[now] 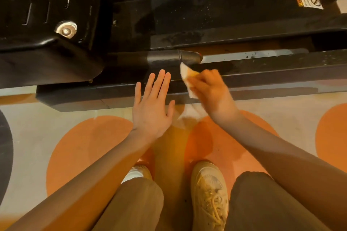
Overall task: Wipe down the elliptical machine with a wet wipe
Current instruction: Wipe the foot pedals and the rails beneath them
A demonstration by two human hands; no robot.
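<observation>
**A:** What is the right hand (210,90) doing?

**B:** Its fingers are curled round a white wet wipe (187,76), gripping it. One corner of the wipe sticks up past the knuckles, and a looser tail hangs below the hand, blurred. The upper corner sits against the black frame rail of the elliptical machine (262,69), just under the end of a dark round tube (169,57).

**A:** And the left hand (152,107)?

**B:** Released, holding nothing. The fingers are straight and slightly spread, palm down, just beside the right hand. The fingertips lie over the edge of the same black rail; whether they touch it, I cannot tell.

**A:** What lies around the hands on the machine?

**B:** To the left of the tube is a large black foot pedal (47,24) with ribbed slots and a round metal bolt (66,29) near its corner. To the right of the tube, a pale metal track (253,55) runs along the rail. Farther back, the black surfaces look dusty and smeared, and a small warning sticker (308,0) sits near the upper right.

**A:** And below?

**B:** Both forearms are bare. The person crouches in brown trousers, with a tan laced sneaker (210,191) between the knees. The floor (112,110) is pale with big orange circles (90,146).
</observation>
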